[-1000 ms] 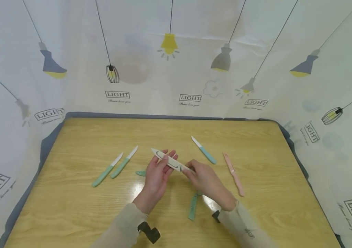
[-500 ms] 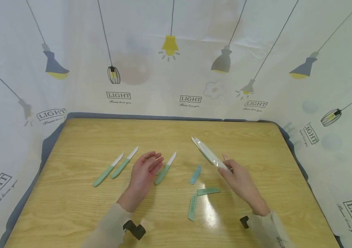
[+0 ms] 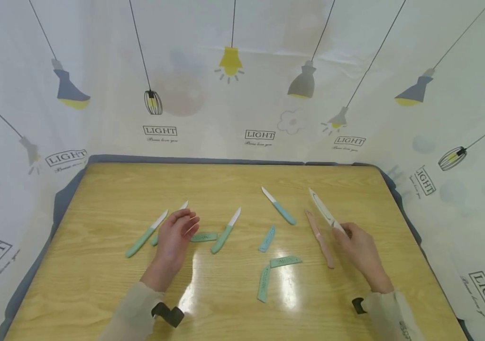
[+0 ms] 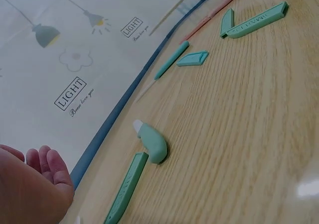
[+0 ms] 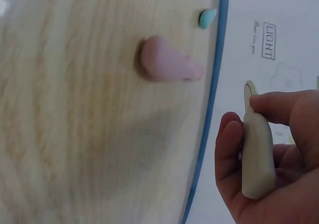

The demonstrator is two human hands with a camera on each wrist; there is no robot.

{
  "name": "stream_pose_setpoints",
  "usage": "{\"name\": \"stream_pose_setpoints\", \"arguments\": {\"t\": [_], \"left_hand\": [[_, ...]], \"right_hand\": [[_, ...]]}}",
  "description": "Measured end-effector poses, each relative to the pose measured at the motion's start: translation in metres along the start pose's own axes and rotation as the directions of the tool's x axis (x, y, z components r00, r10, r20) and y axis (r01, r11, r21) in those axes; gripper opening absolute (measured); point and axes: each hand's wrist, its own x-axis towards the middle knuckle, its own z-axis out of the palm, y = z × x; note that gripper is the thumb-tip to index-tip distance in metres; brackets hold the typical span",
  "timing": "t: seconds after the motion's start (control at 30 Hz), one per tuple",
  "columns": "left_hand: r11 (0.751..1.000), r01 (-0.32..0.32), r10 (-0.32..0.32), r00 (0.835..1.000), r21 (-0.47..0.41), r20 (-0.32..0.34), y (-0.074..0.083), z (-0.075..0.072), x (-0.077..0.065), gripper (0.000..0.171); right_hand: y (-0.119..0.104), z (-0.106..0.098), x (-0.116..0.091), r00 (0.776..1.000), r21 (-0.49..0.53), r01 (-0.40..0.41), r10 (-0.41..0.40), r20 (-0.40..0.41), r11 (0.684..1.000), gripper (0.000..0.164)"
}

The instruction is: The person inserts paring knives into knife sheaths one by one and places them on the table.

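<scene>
- The person's right hand [image 3: 359, 248] grips a cream paring knife [image 3: 325, 208] by the handle, fingertips near its neck and the point angled away from the body. To my eye that's a sound hold.
- That knife is up off the table [image 3: 110, 293], just right of a pink paring knife [image 3: 320, 239]. If it's to be laid down, I'd bring handle and tip down together, leaving a gap so the handles don't cross.
- I can't tell for sure whether a cover sits on the cream blade, so I'd treat it as bare.
- The left hand [image 3: 175, 239] holds nothing, fingers loosely bent, partly hiding 1 of 3 green paring knives [image 3: 226, 232]. Best kept clear of the white blades near it.
- The blue paring knife [image 3: 279, 205] lies bare left of the pink; no need to disturb it.
- A blue sheath [image 3: 267, 238] and 3 green sheaths [image 3: 286, 261] lie loose nearby; a low wrist could knock them askew.
</scene>
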Motion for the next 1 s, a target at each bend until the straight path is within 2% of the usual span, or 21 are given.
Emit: {"name": "stream_pose_setpoints", "arguments": {"t": [0.2, 0.37, 0.57, 0.73, 1.0], "left_hand": [[1.000, 0.000, 0.000, 1.000, 0.009, -0.001, 0.001, -0.005, 0.000, 0.010], [1.000, -0.018, 0.018, 1.000, 0.024, -0.009, 0.002, -0.008, 0.001, 0.011], [1.000, -0.015, 0.015, 1.000, 0.026, -0.020, 0.004, -0.012, 0.004, 0.011], [1.000, -0.007, 0.008, 1.000, 0.018, -0.025, 0.006, -0.016, 0.005, 0.011], [0.999, -0.021, 0.021, 1.000, 0.033, -0.017, 0.009, -0.019, 0.007, 0.011]], "right_hand": [[0.012, 0.003, 0.003, 0.999, -0.023, -0.040, 0.040, 0.006, 0.999, 0.064], [0.017, 0.007, 0.006, 0.997, -0.071, -0.063, 0.066, 0.035, 0.995, 0.055], [0.023, 0.012, 0.009, 0.999, -0.208, 0.006, 0.003, 0.042, 0.978, 0.035], [0.022, 0.014, 0.010, 0.997, -0.296, 0.068, -0.058, 0.040, 0.953, 0.029], [0.018, 0.017, 0.011, 0.998, -0.331, 0.060, -0.058, 0.016, 0.942, 0.026]]}}
